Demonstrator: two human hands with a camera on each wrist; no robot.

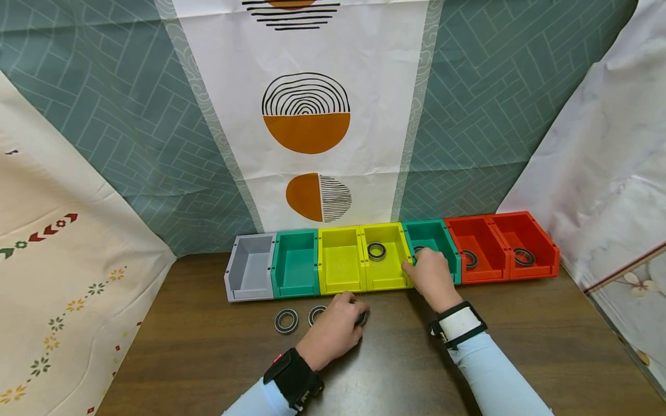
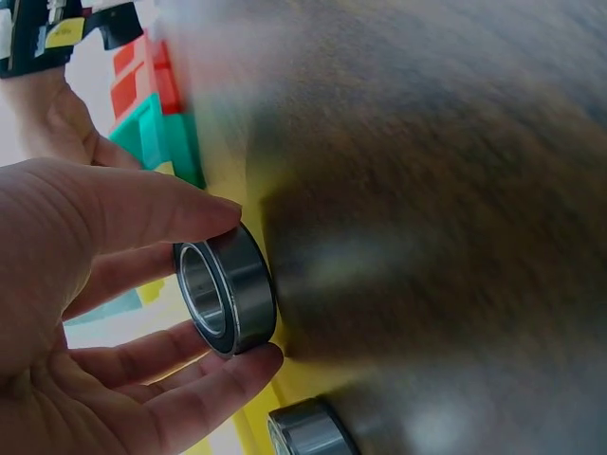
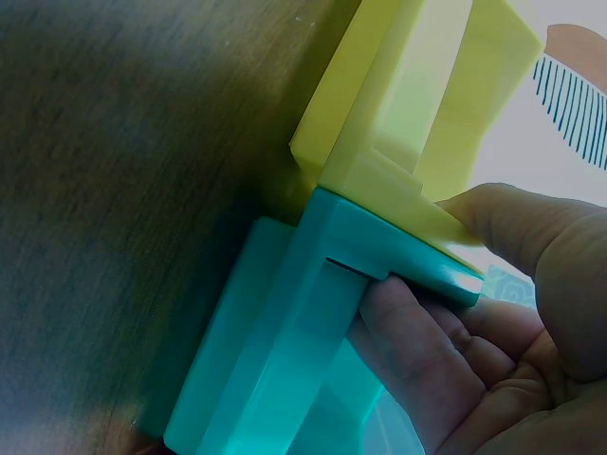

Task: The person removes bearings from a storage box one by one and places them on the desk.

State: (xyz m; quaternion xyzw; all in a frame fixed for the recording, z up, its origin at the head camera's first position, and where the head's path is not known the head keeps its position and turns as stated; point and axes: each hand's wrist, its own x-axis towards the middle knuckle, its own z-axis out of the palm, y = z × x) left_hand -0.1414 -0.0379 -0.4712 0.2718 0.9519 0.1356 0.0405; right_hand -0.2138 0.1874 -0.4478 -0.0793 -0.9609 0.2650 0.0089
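My left hand (image 1: 333,328) is low over the table, its thumb and fingers gripping a ball bearing (image 2: 248,289) by the outer rim. Two more bearings lie to its left, one apart (image 1: 286,321) and one partly behind the hand (image 1: 314,313). With thumb on one side and fingers on the other, my right hand (image 1: 433,279) pinches the adjoining walls of the right yellow bin (image 3: 379,171) and the green bin (image 3: 285,351) beside it. One bearing (image 1: 377,251) sits in that yellow bin. Another (image 1: 418,249) shows partly behind the right hand, in the green bin.
The row of bins continues left with a yellow bin (image 1: 340,266), a green bin (image 1: 295,268) and a grey bin (image 1: 253,268). Two red bins at the right end hold one bearing each (image 1: 470,259) (image 1: 524,257). Patterned cloth (image 1: 208,144) hangs behind the wooden table (image 1: 208,358).
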